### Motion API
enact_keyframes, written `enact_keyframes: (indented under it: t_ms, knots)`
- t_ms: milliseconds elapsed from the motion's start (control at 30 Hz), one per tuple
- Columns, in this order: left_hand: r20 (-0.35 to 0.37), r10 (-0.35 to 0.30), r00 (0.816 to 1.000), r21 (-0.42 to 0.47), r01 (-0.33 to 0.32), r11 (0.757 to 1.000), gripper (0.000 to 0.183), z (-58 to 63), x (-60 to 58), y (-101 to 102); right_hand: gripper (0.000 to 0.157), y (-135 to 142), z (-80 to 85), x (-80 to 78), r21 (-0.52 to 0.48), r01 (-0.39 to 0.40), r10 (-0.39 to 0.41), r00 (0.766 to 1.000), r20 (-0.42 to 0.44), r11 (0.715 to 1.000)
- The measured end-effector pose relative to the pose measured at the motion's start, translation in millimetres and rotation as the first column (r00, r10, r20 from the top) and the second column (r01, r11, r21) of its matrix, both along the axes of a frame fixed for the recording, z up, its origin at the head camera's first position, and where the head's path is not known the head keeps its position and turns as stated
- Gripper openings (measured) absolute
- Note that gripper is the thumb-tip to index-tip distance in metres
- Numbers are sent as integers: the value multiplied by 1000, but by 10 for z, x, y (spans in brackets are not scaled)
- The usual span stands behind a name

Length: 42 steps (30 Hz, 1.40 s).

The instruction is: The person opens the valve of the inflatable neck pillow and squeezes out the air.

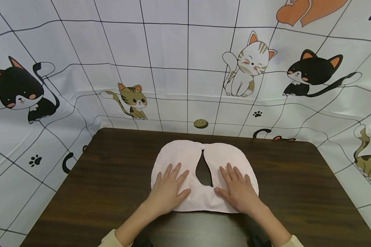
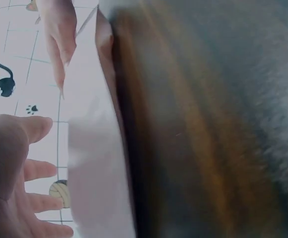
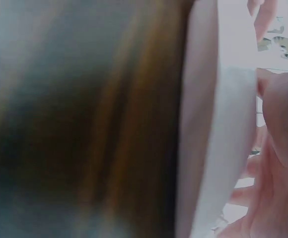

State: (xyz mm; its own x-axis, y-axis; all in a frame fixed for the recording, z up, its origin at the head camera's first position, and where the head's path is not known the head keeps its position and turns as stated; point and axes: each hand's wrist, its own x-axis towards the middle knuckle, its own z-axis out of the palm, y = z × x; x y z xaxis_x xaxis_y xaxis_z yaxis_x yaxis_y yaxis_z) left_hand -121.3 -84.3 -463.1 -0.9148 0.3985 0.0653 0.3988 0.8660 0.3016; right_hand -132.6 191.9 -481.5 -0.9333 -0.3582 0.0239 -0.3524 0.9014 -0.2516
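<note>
A pale pink U-shaped neck pillow (image 1: pixel 185 151) lies on the dark wooden table, its two ends meeting at the far side around a narrow teardrop gap. On its left half rests my left hand (image 1: pixel 170 188), palm down with the fingers spread. My right hand (image 1: pixel 238 190) lies likewise on the right half, its thumb near the gap. The left wrist view catches the pillow's near side (image 2: pixel 97 148) edge-on, with my left fingers straight over it. From the right wrist, the pillow's side (image 3: pixel 228 129) stands between the tabletop and my right palm.
The brown wood-grain table (image 1: pixel 105 164) has rounded far corners. Behind and beside it hangs a white grid-lined sheet (image 1: pixel 167 44) printed with cartoon cats, paw prints and hearts. Cream sleeve cuffs (image 1: pixel 112 239) show at the bottom edge.
</note>
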Motion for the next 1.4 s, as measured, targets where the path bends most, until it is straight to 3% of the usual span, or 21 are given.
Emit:
enact_keyframes:
  t_ms: [300, 667, 1400]
  knots:
    - [-59, -12, 998, -119, 5, 993, 64, -147, 36, 14, 73, -52, -48, 70, 36, 26, -28, 997, 68, 999]
    - [-87, -32, 996, -142, 20, 990, 66, -278, 16, 13, 70, -33, -114, 105, 79, 35, -35, 999, -2, 996]
    - [-59, -42, 997, -139, 33, 990, 60, -290, 29, -1, 66, -36, -79, 133, 103, 42, -42, 999, -4, 994]
